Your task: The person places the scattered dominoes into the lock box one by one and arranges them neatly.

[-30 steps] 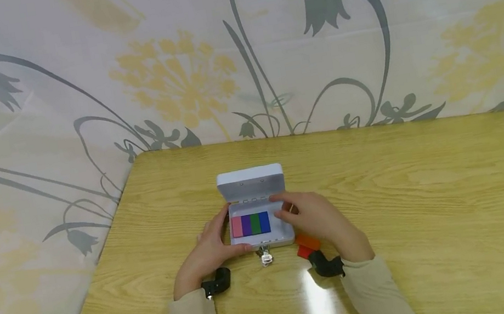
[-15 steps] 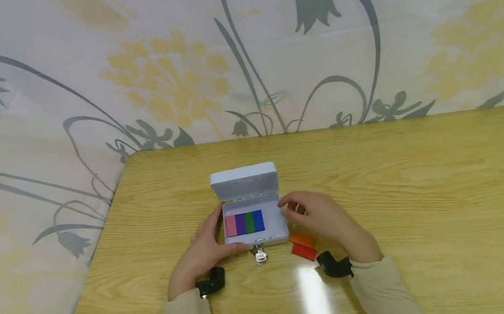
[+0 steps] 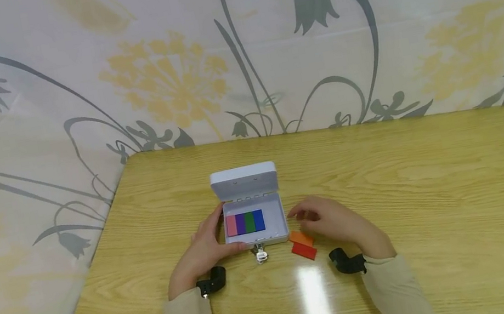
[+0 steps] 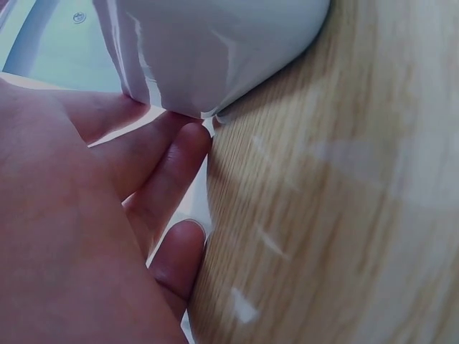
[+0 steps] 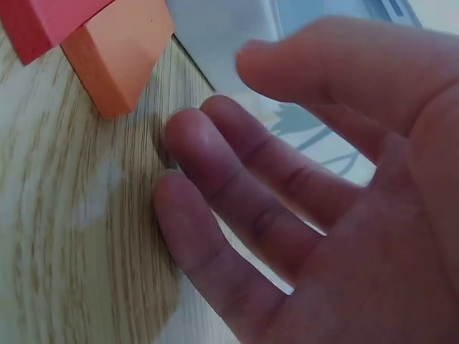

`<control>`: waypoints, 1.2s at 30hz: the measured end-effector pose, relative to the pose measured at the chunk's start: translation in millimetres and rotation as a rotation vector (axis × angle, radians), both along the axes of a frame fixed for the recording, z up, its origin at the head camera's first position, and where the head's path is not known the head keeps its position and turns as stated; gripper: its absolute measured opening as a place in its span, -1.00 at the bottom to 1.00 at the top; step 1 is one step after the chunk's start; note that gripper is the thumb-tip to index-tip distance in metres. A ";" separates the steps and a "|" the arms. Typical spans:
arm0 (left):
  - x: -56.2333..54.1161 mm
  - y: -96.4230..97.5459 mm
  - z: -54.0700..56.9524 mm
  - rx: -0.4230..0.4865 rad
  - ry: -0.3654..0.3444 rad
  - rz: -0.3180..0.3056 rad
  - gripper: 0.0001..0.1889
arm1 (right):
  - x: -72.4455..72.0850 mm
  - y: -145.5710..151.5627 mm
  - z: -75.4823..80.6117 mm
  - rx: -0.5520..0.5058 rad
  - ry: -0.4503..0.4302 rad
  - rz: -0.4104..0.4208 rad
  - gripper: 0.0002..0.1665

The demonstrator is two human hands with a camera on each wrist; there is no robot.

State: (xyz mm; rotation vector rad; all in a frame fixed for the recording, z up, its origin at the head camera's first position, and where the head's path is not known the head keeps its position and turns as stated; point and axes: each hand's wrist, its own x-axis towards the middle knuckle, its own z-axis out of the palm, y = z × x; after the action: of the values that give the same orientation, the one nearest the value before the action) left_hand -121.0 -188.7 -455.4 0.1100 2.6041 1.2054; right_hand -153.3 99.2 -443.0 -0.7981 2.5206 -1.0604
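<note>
A small white metal cash box (image 3: 276, 230) stands on the table with its lid (image 3: 244, 185) raised. In it a pink block (image 3: 232, 225), a purple block (image 3: 240, 224), a green block (image 3: 249, 222) and a blue block (image 3: 259, 220) lie side by side at the left. My left hand (image 3: 203, 251) holds the box by its left side, thumb at the front and fingers toward the back. My right hand (image 3: 329, 219) hovers right of the box, fingers loosely bent around nothing. Close to it, an orange block (image 3: 301, 238) and a red block (image 3: 304, 251) lie on the table.
Keys (image 3: 261, 254) hang from the lock at the box's front. The wood-grain table (image 3: 415, 207) reaches back to a flower-patterned cloth (image 3: 177, 69). A black wrist mount sits on each forearm.
My right hand has drawn back from over the box's right side to the table beside it. The red and orange blocks are now more exposed. My left hand stays on the box.
</note>
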 end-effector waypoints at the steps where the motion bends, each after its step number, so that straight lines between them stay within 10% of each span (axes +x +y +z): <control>1: -0.2 0.6 0.0 -0.001 -0.002 0.000 0.12 | 0.2 1.9 -0.6 -0.008 -0.011 0.011 -0.69; 14: 0.6 0.9 1.3 0.006 -0.008 -0.004 0.11 | 2.9 10.4 -1.0 -0.004 -0.225 0.079 -0.60; 36: 0.6 1.6 0.9 -0.017 -0.019 0.013 0.14 | 4.4 10.6 4.7 0.064 -0.221 0.132 -0.42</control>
State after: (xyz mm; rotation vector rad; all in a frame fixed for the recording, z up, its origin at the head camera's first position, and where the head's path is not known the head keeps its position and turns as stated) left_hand -120.4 -187.1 -454.5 0.0775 2.6018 1.1831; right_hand -148.9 109.7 -438.3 -0.7723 2.2728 -0.9634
